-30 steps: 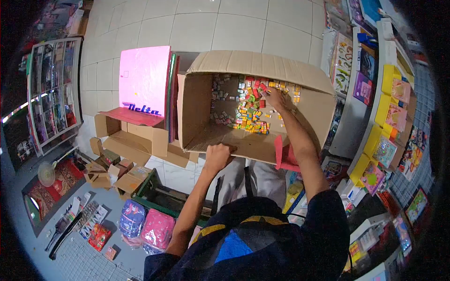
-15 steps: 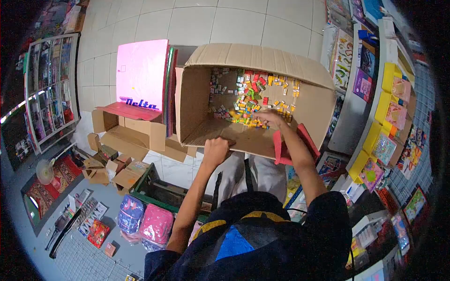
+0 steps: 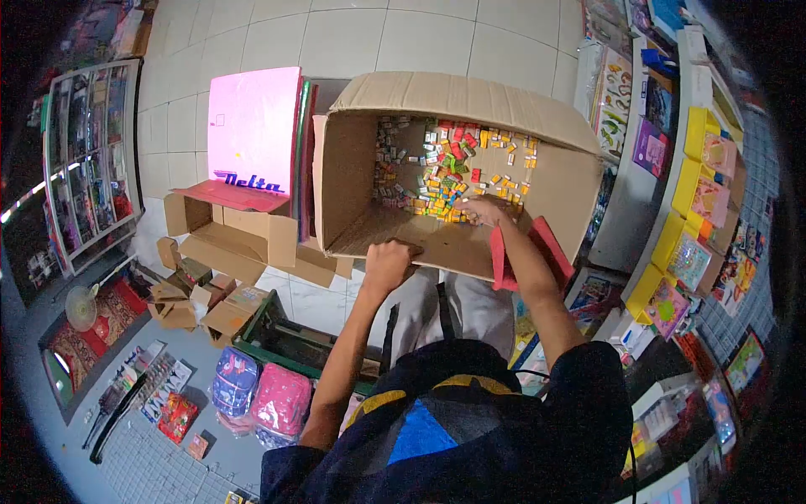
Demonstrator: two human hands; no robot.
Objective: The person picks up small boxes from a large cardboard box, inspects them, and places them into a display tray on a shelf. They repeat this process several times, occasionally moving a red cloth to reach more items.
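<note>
A large open cardboard box (image 3: pixel 445 94) lies in front of me, its inside facing me. Scattered over its inner surface are many small wrapped blocks (image 3: pixel 445 186) in yellow, red, green and white. My left hand (image 3: pixel 390 262) is closed over the near edge of the box, fingers curled over the rim. Inside the box, my right hand (image 3: pixel 484 212) is low among the yellow blocks, fingers drawn together; whatever is between the fingertips is too small to make out. Under my right forearm, a red flap (image 3: pixel 550 252) stands at the box's near right corner.
Left of the box stand a pink "Delta" board (image 3: pixel 254 126) and a smaller open carton (image 3: pixel 227 244). A green crate (image 3: pixel 269 336) and wrapped backpacks (image 3: pixel 281 399) are at lower left. Shelves with yellow trays (image 3: pixel 672 244) line the right side.
My right hand has shifted slightly, its fingers closer together. A blurred yellow piece left of it is no longer seen in motion. My left hand keeps its hold on the box edge.
</note>
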